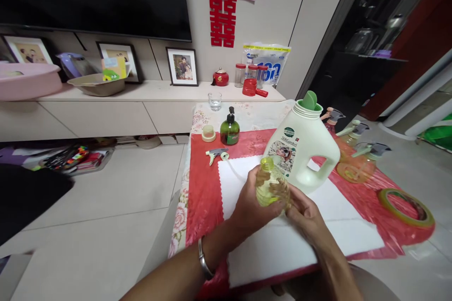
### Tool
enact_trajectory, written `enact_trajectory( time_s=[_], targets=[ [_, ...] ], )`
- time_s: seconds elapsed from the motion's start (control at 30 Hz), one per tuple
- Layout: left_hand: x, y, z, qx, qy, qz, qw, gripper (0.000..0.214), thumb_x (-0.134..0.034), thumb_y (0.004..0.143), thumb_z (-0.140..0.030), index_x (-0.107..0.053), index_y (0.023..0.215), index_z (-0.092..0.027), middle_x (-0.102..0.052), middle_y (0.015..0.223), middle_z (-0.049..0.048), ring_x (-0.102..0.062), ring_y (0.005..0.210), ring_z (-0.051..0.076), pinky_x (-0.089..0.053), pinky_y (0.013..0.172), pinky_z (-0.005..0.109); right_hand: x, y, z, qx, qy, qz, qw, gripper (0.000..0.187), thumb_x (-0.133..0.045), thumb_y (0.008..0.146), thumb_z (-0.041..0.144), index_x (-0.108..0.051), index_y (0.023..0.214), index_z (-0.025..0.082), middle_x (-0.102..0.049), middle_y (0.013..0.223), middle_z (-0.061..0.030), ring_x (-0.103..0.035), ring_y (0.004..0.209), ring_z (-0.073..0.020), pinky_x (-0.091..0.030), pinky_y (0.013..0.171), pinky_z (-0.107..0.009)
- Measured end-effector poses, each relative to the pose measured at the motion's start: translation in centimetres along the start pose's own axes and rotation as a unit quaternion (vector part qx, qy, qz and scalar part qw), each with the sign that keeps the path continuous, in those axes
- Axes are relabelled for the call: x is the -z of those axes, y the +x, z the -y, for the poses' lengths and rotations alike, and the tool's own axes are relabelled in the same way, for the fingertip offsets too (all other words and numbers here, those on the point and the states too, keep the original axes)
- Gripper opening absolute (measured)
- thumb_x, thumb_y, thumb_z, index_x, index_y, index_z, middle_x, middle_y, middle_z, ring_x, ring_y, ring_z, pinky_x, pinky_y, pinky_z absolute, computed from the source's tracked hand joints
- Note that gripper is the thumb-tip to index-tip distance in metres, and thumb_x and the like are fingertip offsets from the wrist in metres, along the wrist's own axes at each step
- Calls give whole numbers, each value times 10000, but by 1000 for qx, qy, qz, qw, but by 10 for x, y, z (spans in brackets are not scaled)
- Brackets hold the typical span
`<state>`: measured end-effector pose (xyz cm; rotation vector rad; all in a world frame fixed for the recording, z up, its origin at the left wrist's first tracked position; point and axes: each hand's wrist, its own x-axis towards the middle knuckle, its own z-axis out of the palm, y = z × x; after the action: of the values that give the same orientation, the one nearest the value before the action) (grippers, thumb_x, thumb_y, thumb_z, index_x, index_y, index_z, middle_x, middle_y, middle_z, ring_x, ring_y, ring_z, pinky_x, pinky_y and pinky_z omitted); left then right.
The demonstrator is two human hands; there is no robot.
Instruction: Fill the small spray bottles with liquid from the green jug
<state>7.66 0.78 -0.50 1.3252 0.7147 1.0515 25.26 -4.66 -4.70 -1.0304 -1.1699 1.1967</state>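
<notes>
A clear yellow spray bottle (267,165) without its top is between my hands, tilted a little over the white sheet (271,254). My left hand (252,202) wraps round its left side and lower part. On its right side, the fingers of my right hand (303,211) grip it near the base. The trigger spray head (217,154) lies on the red cover, its thin tube reaching toward my left hand. Just behind the bottle stands a big pale green detergent jug (303,136) with its mouth uncapped and a green piece in the opening. A pale cap (208,133) sits at the back left.
A green pump bottle (230,130) and a glass (214,101) stand at the back of the table. Several spray bottles (356,167) and a roll of tape (406,207) occupy the right side. A cabinet with picture frames (182,67) lies beyond.
</notes>
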Motion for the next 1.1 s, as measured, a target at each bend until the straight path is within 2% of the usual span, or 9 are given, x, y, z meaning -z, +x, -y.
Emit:
enact_trajectory(
  time_s=[0.13,0.27,0.43,0.57,0.73,0.87,0.93,1.0,1.1],
  targets=[
    [2,1,24,-41,75,-41,995,823,-766,652,-186,-376,1376,-200,-584,1303,137,-575,1230,315,-471,1074,484,9,0,4,57,-43,-144,987,440,-790,799,390,-699,1193,217,-669,1170,-128,-666,1018,-257,-570,890,-394],
    [-2,2,39,-45,152,-57,986,843,-769,617,-139,-398,1371,-196,-552,1312,142,-530,1277,331,-414,1132,526,25,-2,11,126,-17,-292,948,262,-801,770,368,-707,931,184,-652,796,-47,-627,709,-150,-542,692,-290],
    [-7,3,45,-57,172,-82,980,860,-774,610,-124,-386,1371,-222,-549,1303,130,-531,1269,334,-425,1127,535,43,4,19,185,-20,-404,896,300,-827,729,302,-694,972,185,-656,860,-14,-620,769,-137,-529,746,-299],
    [-4,4,46,-80,176,-93,977,855,-758,630,-125,-369,1386,-217,-526,1328,137,-506,1299,338,-413,1140,540,47,17,26,198,-52,-424,882,461,-850,685,315,-692,1096,180,-667,1095,-51,-632,980,-185,-516,903,-361],
    [-1,8,48,-109,200,-80,970,854,-745,651,-117,-349,1400,-222,-514,1319,135,-507,1281,333,-424,1125,548,47,39,38,181,-124,-371,902,640,-853,673,354,-646,1250,170,-627,1257,-96,-601,1130,-235,-480,994,-392],
    [-3,10,49,-129,215,-84,964,846,-744,668,-125,-336,1406,-199,-523,1300,145,-513,1251,329,-449,1093,541,59,54,41,127,-185,-361,905,480,-845,715,358,-676,1103,132,-671,1045,-63,-625,965,-197,-516,890,-338],
    [-4,11,49,-131,219,-81,963,850,-747,674,-130,-331,1412,-197,-529,1293,145,-511,1249,329,-448,1089,541,67,61,38,93,-216,-374,897,367,-779,817,368,-660,1052,112,-652,999,-57,-615,920,-175,-533,857,-332],
    [-4,12,50,-131,223,-77,963,859,-756,673,-133,-329,1416,-200,-530,1293,145,-507,1255,333,-441,1089,546,73,68,36,55,-240,-388,888,347,-658,940,395,-623,1141,113,-621,1094,-78,-609,976,-175,-548,872,-357],
    [-5,12,51,-131,226,-79,962,871,-769,671,-147,-333,1422,-221,-528,1305,139,-508,1258,337,-437,1086,554,76,76,33,12,-260,-414,872,395,-584,991,417,-573,1262,130,-575,1220,-102,-593,1071,-199,-548,917,-401]
  ],
)
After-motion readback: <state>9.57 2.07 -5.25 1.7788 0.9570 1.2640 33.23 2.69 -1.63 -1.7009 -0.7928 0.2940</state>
